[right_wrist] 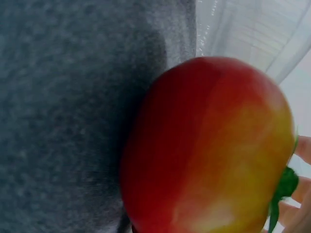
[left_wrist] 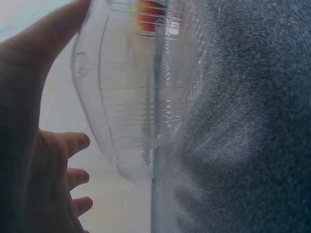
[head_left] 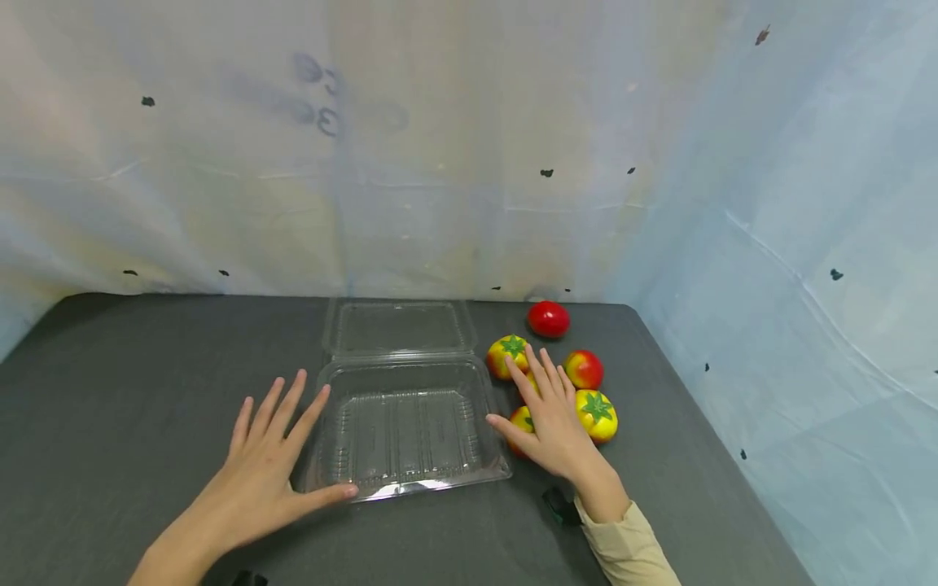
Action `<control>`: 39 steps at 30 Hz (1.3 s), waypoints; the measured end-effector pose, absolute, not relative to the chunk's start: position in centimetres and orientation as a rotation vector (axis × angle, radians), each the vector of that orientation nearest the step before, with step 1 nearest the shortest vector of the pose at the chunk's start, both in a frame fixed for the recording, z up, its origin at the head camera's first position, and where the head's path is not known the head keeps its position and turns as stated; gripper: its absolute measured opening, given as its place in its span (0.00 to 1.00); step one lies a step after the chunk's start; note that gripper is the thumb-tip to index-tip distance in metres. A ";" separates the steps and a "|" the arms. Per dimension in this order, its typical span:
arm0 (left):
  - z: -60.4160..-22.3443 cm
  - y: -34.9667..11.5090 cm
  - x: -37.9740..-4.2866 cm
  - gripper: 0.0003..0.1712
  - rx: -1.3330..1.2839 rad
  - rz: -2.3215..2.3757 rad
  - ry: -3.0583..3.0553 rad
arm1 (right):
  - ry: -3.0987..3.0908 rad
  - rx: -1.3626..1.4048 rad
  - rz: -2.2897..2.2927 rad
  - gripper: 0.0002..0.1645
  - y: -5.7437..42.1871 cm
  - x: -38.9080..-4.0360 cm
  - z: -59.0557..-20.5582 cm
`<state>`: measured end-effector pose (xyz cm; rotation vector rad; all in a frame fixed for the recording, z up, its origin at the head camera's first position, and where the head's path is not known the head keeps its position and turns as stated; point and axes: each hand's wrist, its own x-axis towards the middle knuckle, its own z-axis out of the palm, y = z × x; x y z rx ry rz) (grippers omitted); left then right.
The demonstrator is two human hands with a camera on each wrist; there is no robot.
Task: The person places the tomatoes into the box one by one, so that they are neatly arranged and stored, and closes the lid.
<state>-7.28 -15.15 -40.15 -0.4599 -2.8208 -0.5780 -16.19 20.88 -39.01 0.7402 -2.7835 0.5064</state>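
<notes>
A clear plastic clamshell box [head_left: 410, 431] lies on the dark table with its lid [head_left: 399, 328] folded back, away from me. My left hand [head_left: 264, 472] spreads its fingers at the box's left side, the thumb at the near left corner of the rim. Over a group of red and yellow tomatoes my right hand [head_left: 550, 423] hovers with fingers spread, partly hiding some of them. One tomato [head_left: 522, 419] shows beside its thumb, another [head_left: 507, 356] by its fingertips, a third [head_left: 597, 415] to its right. A large red-yellow tomato [right_wrist: 209, 150] fills the right wrist view, below the fingers.
Behind the group lie a plain red tomato [head_left: 548, 319] and a red-yellow one [head_left: 583, 369]. The dark cloth-covered table [head_left: 146, 391] ends at a pale plastic sheet [head_left: 454, 163] at the back, and another sheet [head_left: 821, 244] stands along the right.
</notes>
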 end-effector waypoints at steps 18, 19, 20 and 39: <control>-40.5 -14.2 -7.7 0.68 -0.545 -0.692 -2.879 | -2.744 0.731 0.636 0.41 23.8 -14.5 -39.3; -40.5 -14.2 -7.7 0.68 -0.543 -0.692 -2.881 | -2.739 0.743 0.634 0.41 23.9 -14.4 -39.4; -40.5 -14.2 -7.7 0.68 -0.540 -0.695 -2.882 | -2.731 0.757 0.629 0.41 24.0 -14.4 -39.4; -40.7 -15.0 -7.9 0.68 -0.481 -0.767 -2.914 | -2.745 0.812 0.720 0.42 25.5 -13.2 -39.8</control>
